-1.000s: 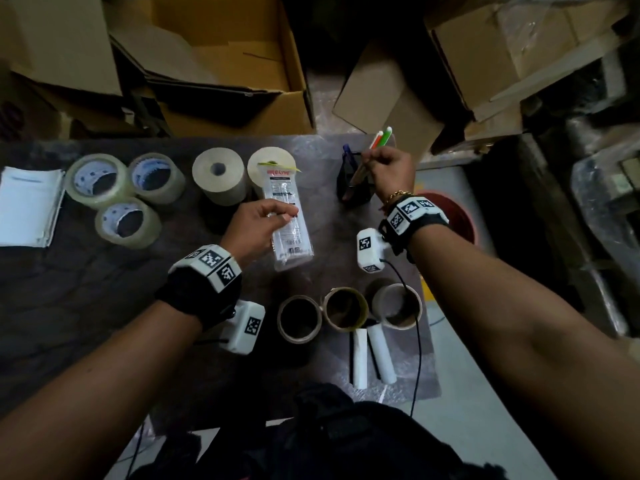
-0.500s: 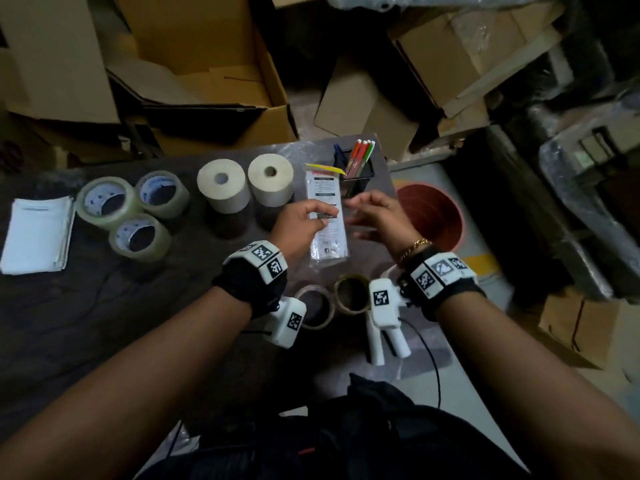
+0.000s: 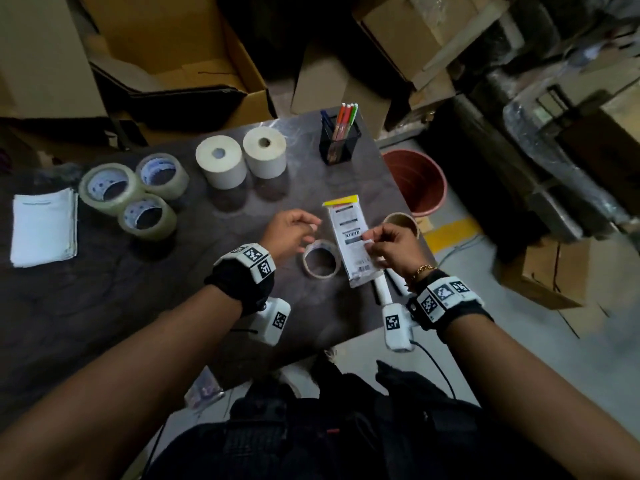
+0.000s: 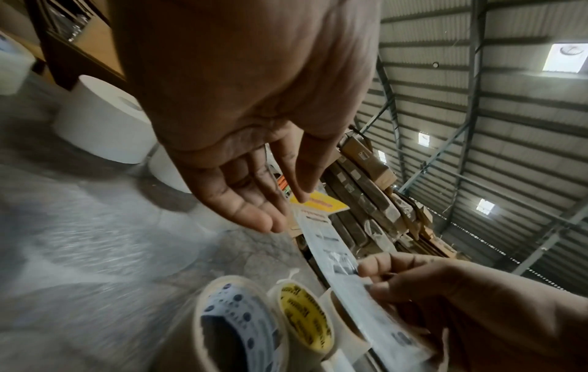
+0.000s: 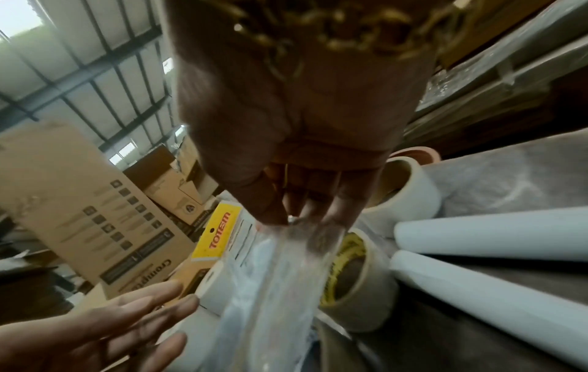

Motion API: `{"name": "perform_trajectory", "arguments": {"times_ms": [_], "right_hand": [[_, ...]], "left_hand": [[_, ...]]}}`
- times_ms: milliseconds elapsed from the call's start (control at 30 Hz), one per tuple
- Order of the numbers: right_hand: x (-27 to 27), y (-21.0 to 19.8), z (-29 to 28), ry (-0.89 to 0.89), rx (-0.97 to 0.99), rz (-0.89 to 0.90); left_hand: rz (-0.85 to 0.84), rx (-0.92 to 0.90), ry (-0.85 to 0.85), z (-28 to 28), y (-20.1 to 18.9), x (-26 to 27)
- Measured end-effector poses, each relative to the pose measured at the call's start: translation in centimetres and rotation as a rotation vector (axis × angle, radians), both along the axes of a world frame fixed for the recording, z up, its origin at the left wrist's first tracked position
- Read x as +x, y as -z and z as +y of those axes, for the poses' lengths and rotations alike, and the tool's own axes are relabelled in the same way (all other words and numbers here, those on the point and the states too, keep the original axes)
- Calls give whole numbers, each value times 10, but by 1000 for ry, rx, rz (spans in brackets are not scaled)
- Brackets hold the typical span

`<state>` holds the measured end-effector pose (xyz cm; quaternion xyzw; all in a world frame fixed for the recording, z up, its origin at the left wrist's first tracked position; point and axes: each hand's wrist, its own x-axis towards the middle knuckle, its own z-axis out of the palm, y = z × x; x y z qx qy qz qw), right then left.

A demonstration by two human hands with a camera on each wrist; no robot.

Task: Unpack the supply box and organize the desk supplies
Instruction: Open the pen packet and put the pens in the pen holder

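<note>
Right hand (image 3: 391, 245) pinches the clear Totem packet (image 3: 349, 242) mid-edge, lifted above the tape rolls (image 3: 320, 258), likely for sorting. Left hand (image 3: 289, 233) hangs beside it, fingers loose, holding nothing. Pen holder (image 3: 337, 142) stands at the desk's far edge.

head view looks down, wrist views close (upward), sharing packet (image 3: 349, 242)

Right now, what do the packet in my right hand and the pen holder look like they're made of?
Packet: clear glossy plastic film, see-through in the right wrist view, with a yellow printed header, likely card. Pen holder: black, seemingly fine mesh, probably metal; too dark to confirm.
</note>
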<state>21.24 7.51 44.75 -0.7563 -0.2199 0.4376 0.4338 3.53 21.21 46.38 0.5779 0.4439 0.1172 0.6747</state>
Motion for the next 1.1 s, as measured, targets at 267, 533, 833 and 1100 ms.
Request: {"name": "perform_trajectory", "arguments": {"times_ms": [267, 533, 833, 1100], "right_hand": [[3, 39, -14, 263, -17, -150], [19, 67, -65, 135, -70, -193], [-50, 29, -55, -156, 68, -181], [-191, 48, -20, -606, -105, 79]], "left_hand": [[67, 36, -63, -21, 12, -45], [114, 52, -172, -59, 28, -64], [133, 148, -369, -96, 37, -117], [326, 133, -613, -103, 63, -232]]}}
